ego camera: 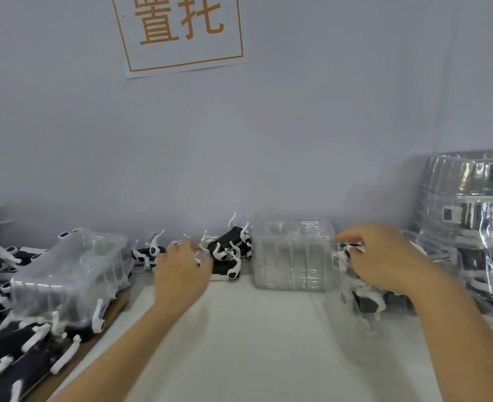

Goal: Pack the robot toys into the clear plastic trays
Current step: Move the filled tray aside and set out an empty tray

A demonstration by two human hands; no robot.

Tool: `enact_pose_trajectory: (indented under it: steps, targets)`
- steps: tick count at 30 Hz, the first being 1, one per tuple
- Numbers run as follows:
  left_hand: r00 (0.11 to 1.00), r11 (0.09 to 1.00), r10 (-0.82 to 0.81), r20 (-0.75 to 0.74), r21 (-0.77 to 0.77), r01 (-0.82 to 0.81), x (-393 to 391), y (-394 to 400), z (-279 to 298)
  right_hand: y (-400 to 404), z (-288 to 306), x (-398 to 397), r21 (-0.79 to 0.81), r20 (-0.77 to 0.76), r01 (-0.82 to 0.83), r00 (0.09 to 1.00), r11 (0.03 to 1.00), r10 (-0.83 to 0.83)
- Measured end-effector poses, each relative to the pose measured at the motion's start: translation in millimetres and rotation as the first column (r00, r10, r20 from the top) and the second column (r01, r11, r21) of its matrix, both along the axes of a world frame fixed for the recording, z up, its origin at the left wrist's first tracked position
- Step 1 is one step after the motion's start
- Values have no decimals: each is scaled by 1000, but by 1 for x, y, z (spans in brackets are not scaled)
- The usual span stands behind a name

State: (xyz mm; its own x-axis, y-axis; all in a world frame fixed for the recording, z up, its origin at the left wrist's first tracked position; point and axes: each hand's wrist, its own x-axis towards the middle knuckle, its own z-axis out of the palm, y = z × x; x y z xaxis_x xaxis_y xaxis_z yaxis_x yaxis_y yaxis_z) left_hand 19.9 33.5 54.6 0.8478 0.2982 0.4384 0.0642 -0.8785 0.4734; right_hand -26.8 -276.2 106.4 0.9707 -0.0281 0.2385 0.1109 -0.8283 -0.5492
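So biggest thing in frame is the pale grey wall with a white sign in orange characters at the top, then the white tabletop running up the lower middle. Far right there's a tall stack of packed trays, glossy crinkly clear plastic with black and white showing through. Lower left is a heap of loose robot toys, black blocky bodies with curved white legs sticking out every way, and an upside-down clear tray sitting on top of them. Center back, against the wall, a stack of empty clear trays, ribbed and boxy, with its long side running left to right. Just left of it is a small cluster of robot toys, legs up. The left hand is right at that cluster, fingers curled down toward it, though it's blurry and I can't tell if it actually has one. The right hand is just right of the tray stack, fingers curled round what looks like a black and white toy inside a clear tray. My guess: the left hand is nearer the next toy, and the empty trays sit between both hands.
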Motion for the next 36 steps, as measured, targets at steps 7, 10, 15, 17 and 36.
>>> enact_pose_trajectory:
  steps: [7, 10, 15, 17, 36]
  targets:
    - [902, 893, 385, -196, 326, -310, -2, 112, 27, -12, 9, -9, -65, -106, 14, 994, 998, -21]
    - [865, 841, 441, -238, 446, -306, -8, 138, 26, -9, 11, -11, -125, -144, 18, 989, 992, -36]
    - [884, 765, 424, -194, 600, -235, -9, 146, 19, -5, 11, -11, -121, -104, 32, 994, 992, -45]
    - [890, 761, 417, -182, 606, -232, -8, 144, 20, -5, 11, -11, -121, -61, 45, 997, 992, -53]
    - [900, 993, -17, 435, -97, 66, -49, 20, 84, 61, 22, -14, 131, 465, -125, 884, 983, 51]
